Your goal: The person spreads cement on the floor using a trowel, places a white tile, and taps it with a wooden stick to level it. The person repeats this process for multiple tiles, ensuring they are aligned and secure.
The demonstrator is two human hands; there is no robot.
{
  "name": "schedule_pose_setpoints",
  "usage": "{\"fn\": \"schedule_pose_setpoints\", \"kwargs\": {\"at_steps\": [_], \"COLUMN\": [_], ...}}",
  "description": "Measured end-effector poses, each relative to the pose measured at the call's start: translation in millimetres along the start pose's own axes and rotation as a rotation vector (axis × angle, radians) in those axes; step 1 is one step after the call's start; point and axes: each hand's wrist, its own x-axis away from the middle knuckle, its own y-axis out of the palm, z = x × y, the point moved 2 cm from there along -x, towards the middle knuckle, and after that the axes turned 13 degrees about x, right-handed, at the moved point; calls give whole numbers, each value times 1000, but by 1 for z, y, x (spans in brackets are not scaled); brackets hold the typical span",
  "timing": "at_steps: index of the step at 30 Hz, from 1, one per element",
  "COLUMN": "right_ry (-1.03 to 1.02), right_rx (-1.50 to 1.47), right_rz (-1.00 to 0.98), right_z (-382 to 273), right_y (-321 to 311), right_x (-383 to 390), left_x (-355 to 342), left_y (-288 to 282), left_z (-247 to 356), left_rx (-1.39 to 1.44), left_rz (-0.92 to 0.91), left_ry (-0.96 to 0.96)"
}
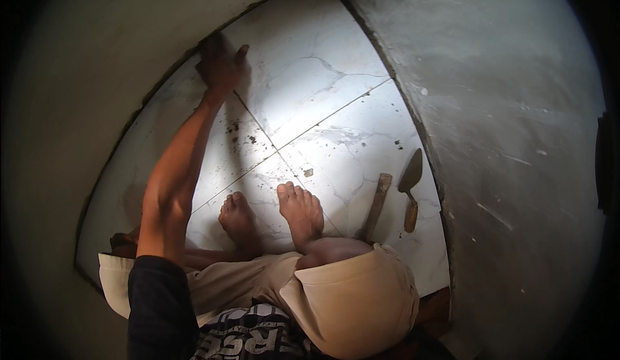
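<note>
My left hand reaches to the far floor edge at the base of the left wall, its thumb stuck out; its other fingers are dark and blurred, so I cannot make out whether they hold anything. It touches or hovers over a white marble-patterned tile beside a grout joint scattered with dark crumbs. My right hand is not visible. Near my bare right foot lie a worn wooden handle, its lower end hidden by my leg, and a pointed trowel with a wooden grip.
Plastered walls close in on the left and right, meeting the tiled floor along dark, rough edges and forming a corner at the top. My legs and left foot occupy the near floor. A small loose fragment lies near the middle.
</note>
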Motion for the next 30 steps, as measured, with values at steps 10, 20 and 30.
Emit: {"fn": "schedule_pose_setpoints", "kwargs": {"at_steps": [10,20,30], "right_ry": [13,80,398], "right_rx": [-92,-320,-36], "right_rz": [-177,493,237], "right_z": [29,227,169], "right_y": [-6,-49,-42], "right_x": [11,-210,-339], "left_x": [26,99,103], "left_y": [-15,-14,-10], "left_z": [13,64,63], "left_rx": [80,212,136], "left_rz": [62,-49,-44], "left_ry": [69,-172,-265]}}
